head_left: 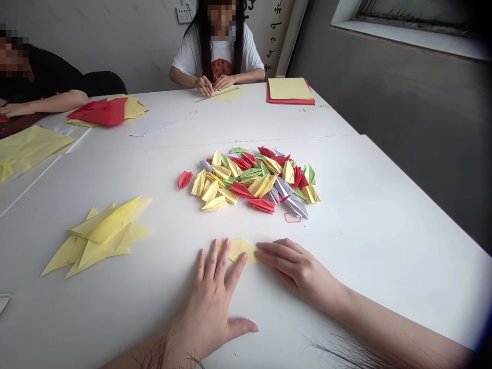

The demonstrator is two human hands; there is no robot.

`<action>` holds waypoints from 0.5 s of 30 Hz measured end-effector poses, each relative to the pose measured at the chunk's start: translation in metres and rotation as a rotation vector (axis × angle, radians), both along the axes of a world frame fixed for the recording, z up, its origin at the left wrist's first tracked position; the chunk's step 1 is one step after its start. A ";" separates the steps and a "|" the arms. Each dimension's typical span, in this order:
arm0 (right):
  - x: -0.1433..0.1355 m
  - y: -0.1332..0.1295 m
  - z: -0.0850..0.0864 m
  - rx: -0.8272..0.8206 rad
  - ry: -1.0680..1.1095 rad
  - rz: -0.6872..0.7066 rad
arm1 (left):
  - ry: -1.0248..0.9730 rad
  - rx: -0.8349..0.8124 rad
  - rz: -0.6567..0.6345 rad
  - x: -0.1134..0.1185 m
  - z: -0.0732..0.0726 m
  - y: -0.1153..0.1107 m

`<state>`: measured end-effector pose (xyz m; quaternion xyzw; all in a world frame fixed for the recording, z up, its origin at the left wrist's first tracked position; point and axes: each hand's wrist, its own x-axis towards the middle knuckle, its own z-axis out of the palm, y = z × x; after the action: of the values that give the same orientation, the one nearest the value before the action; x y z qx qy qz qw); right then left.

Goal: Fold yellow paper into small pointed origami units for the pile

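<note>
On the near side of the heap of folded paper pieces (261, 185), I see a small yellow paper (242, 247) lying on the white tabletop (365, 220), apart from the heap. The left hand (213, 302), palm down, partly covers the paper's left end; its fingers (223, 256) are straight and spread, the thumb (246, 326) held out toward the right. The right hand (303, 269) meets the paper's right end with its fingers together; I cannot tell whether they pinch the edge or only press on it. The heap mixes yellow, red, green and pale violet pieces. Just left of it lies a single red piece (185, 180); farther left and nearer the camera, a loose pile of yellow folded papers (100, 233). Beyond the heap and to its right, I note a stack of square sheets (291, 89), yellow over red. Also beyond the heap, a person in a white T-shirt (194, 59) has both hands (224, 82) at a yellow sheet (231, 96).
</note>
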<state>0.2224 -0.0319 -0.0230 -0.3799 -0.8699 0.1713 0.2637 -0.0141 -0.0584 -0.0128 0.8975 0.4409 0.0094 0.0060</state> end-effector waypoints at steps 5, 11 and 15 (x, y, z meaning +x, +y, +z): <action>0.001 0.007 0.007 0.033 -0.059 -0.005 | 0.002 0.100 0.074 0.017 -0.008 -0.012; -0.029 0.015 0.013 0.167 -0.217 -0.042 | -0.006 0.137 0.203 0.037 -0.016 -0.028; -0.049 0.007 0.009 0.256 -0.358 -0.095 | 0.004 0.133 0.208 0.037 -0.016 -0.027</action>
<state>0.1734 -0.0247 -0.0140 -0.4083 -0.8986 -0.0236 0.1590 0.0226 -0.0857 -0.0287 0.8452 0.5302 0.0372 -0.0554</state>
